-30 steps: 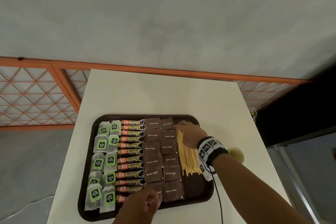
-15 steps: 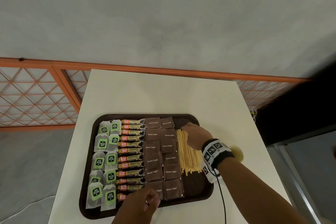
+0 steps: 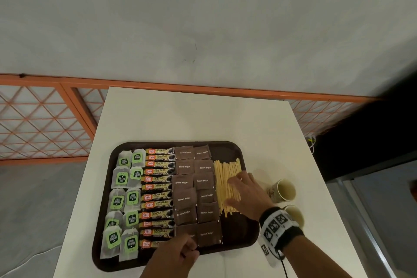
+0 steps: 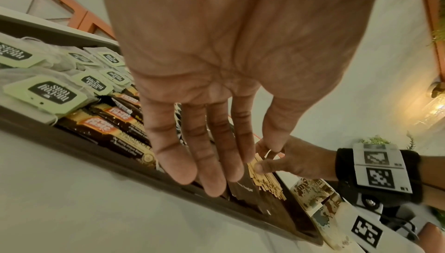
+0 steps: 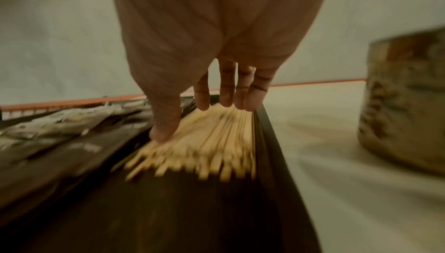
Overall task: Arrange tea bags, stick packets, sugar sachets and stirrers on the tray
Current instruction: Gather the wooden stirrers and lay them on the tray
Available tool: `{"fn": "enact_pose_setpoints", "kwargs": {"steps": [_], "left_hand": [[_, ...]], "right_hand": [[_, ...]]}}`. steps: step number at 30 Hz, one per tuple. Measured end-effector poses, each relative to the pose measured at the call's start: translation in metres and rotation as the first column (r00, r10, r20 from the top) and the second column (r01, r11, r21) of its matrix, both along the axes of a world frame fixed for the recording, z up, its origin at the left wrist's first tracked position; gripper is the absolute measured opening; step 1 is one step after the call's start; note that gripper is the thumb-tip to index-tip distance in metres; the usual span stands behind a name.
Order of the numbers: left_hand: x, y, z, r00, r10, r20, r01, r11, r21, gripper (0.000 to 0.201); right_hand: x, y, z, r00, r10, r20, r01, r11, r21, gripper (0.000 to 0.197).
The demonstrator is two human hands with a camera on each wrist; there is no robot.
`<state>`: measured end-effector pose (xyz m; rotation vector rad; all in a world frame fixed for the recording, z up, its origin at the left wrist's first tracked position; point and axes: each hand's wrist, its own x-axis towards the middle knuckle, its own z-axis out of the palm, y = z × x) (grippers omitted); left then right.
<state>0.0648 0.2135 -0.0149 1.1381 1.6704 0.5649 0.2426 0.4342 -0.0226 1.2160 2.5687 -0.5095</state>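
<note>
Tray (image 3: 230, 145): dark brown, on the white worktop (image 3: 180, 119), near my edge of it.

Tea bags (image 3: 123, 198): two columns along the tray's left side, green tags up.

Stick packets (image 3: 156, 196): one stacked column just right of the tea bags, laid crosswise.

Sugar sachets (image 3: 194, 192): brown, two columns in the middle of the tray, some overlapping.

Stirrers (image 3: 222, 185): pale wooden sticks, lying lengthwise in a loose sheaf against the tray's right rim; near ends uneven.

My right hand (image 3: 247, 196): flat on the stirrers, fingers (image 5: 226, 87) straight and close together, tips touching the sticks near the right rim. Thumb (image 5: 165, 124) set apart, pressing the left edge of the sheaf. Nothing is gripped. A band with black-and-white markers (image 3: 276, 227) sits on that wrist.

My left hand (image 3: 173, 257): at the tray's near edge, by the nearest sugar sachets. The wrist view shows its fingers (image 4: 211, 152) straight and side by side, pointing down over the sachets; whether the tips touch them I cannot tell. It holds nothing.

Two paper cups (image 3: 283, 190): on the worktop right of the tray, off it, one nearer to me than the other, just beside my right wrist.
</note>
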Motion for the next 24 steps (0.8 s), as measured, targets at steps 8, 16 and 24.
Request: {"fn": "enact_pose_setpoints", "kwargs": {"steps": [8,16,24], "left_hand": [[0.005,0.0,0.002,1.0,-0.015,0.0,0.015,0.999,-0.028,0.016],[-0.008,-0.007,0.015,0.997,0.071,-0.025,-0.071,0.997,-0.012,0.006],[-0.109,-0.048,0.03,0.709,0.589,-0.389,-0.604,0.791,0.097,0.014]], "right_hand": [[-0.001,-0.012,0.001,0.995,-0.018,-0.1,0.025,0.997,0.075,0.044],[0.002,-0.019,0.009,0.97,-0.145,-0.194,0.156,0.987,0.04,0.029],[0.049,-0.074,0.018,0.782,-0.602,-0.162,0.606,0.795,-0.024,0.022]]}}
